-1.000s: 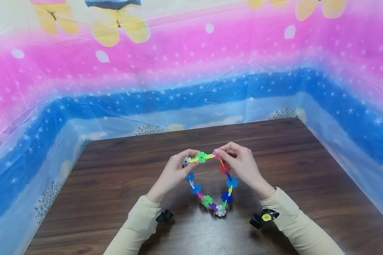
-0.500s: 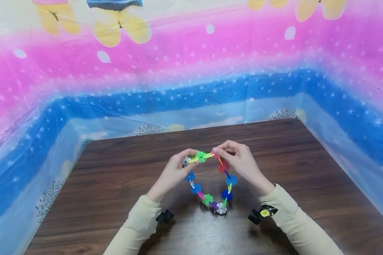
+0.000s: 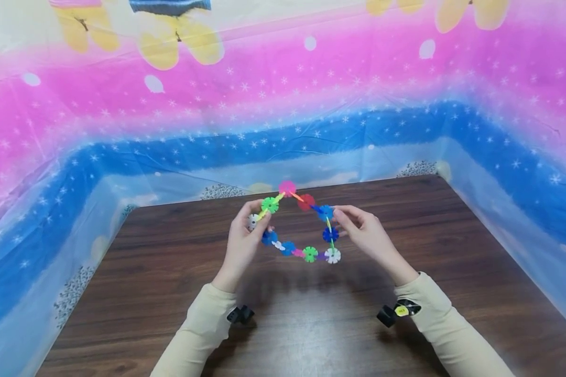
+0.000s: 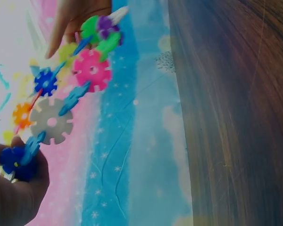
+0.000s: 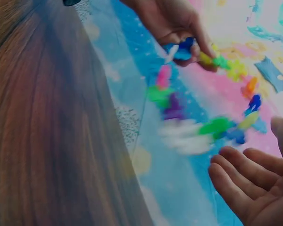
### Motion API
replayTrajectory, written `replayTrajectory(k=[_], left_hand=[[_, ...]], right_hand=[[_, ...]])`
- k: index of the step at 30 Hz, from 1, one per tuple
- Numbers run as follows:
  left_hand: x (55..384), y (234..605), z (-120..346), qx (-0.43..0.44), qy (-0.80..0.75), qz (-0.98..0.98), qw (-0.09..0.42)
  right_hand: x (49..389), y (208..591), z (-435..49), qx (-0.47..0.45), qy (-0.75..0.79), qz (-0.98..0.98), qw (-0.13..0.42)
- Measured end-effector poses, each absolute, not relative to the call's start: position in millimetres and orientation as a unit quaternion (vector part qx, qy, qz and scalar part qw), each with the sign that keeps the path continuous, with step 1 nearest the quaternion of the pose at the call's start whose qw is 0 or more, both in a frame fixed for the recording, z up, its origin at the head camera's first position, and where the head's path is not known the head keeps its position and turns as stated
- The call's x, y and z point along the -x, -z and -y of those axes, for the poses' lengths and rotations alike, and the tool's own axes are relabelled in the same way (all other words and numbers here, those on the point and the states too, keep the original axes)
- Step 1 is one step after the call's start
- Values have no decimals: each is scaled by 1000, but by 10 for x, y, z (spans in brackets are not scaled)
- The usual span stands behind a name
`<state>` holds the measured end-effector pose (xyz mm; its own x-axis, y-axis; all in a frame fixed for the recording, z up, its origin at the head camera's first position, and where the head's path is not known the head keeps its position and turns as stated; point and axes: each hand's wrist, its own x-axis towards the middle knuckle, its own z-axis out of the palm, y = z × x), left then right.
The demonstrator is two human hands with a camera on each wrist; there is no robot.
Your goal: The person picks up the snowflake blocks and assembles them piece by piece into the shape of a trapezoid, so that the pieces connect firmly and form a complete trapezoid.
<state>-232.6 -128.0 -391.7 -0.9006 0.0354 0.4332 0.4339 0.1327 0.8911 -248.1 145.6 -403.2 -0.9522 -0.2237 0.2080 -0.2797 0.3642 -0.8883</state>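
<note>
A ring of interlocked plastic snowflake discs (image 3: 309, 254) hangs raised above the table between both hands. A pink disc (image 3: 287, 188) stands at its top, and a white disc (image 3: 332, 255) is at the lower right. My left hand (image 3: 241, 238) grips the ring's left side, its thumb across it beside a green disc (image 3: 270, 205). In the left wrist view, dark blue discs (image 4: 20, 165) sit inside that grip. My right hand (image 3: 370, 235) is at the ring's right side, fingertips right by a blue disc (image 3: 325, 212). The right wrist view shows its fingers (image 5: 245, 176) spread, nothing between them and the thumb.
The dark wood tabletop (image 3: 146, 293) lies below. A pink and blue snowflake-patterned cloth (image 3: 264, 141) hangs round its back and sides. Black devices sit at the left wrist (image 3: 240, 314) and right wrist (image 3: 387, 315).
The ring has been lifted and turned, its pink disc moving up and left. My right hand has let go of the pink disc and moved to the blue one. The left keeps its hold.
</note>
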Motion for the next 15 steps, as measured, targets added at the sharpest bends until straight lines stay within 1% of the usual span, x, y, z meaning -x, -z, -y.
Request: replayTrajectory(k=[4, 7, 10, 15], left_hand=[[2343, 3911, 1294, 148, 666, 708, 181], [2352, 3905, 1309, 139, 676, 701, 177], [2355, 3891, 1356, 149, 674, 708, 152], [2372, 3841, 1499, 177, 639, 744, 85]], right_hand=[[2482, 4082, -1462, -164, -522, 837, -16], [2480, 4080, -1459, -172, -526, 832, -28], [2491, 4048, -1462, -181, -541, 821, -20], [2536, 3979, -1505, -187, -551, 814, 10]])
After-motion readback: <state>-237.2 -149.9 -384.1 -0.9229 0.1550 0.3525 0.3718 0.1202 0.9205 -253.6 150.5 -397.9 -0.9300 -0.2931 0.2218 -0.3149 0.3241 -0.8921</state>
